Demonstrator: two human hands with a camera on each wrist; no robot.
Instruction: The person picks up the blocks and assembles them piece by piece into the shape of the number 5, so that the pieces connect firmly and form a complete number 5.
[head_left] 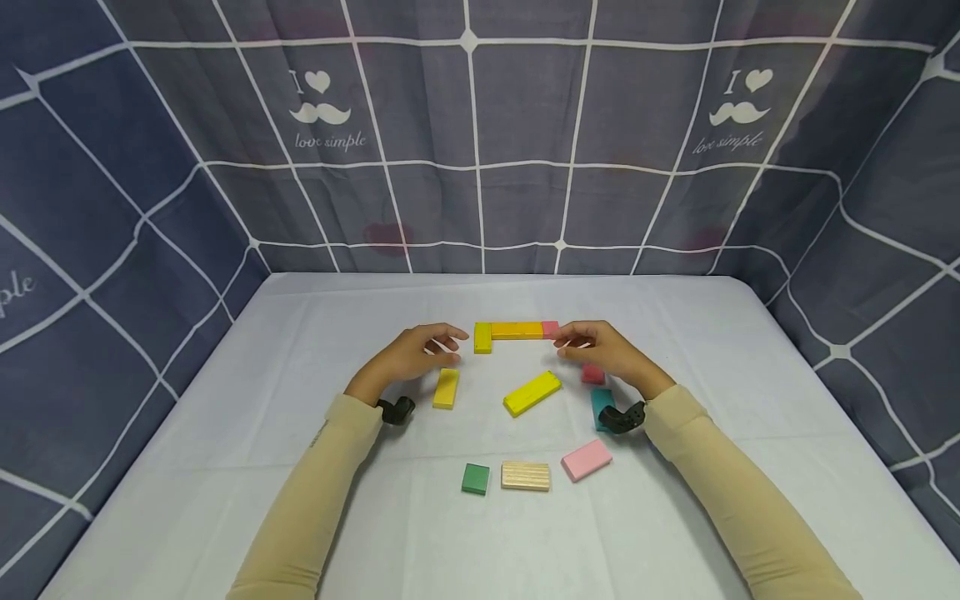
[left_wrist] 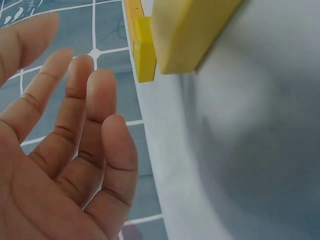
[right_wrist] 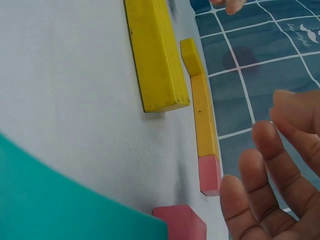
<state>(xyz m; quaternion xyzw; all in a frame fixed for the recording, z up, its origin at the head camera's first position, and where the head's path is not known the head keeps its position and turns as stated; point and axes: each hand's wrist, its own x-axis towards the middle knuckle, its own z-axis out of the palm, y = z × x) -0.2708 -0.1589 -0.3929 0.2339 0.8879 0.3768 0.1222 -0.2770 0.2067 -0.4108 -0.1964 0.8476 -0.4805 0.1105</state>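
At the far side of the white table, a yellow block, a longer orange block and a small pink block lie end to end. My left hand hovers left of this row, fingers loosely bent and holding nothing. A yellow block lies just below it. My right hand is at the row's pink end, where its fingertips overlap the pink block in the head view. Its relaxed fingers hold nothing in the right wrist view. Beneath that hand sits a red-pink block.
Between the hands lies a long yellow block. A teal block is partly hidden by the right wrist camera. Nearer the front are a green block, a ridged wooden block and a pink block. A grey curtain surrounds the table.
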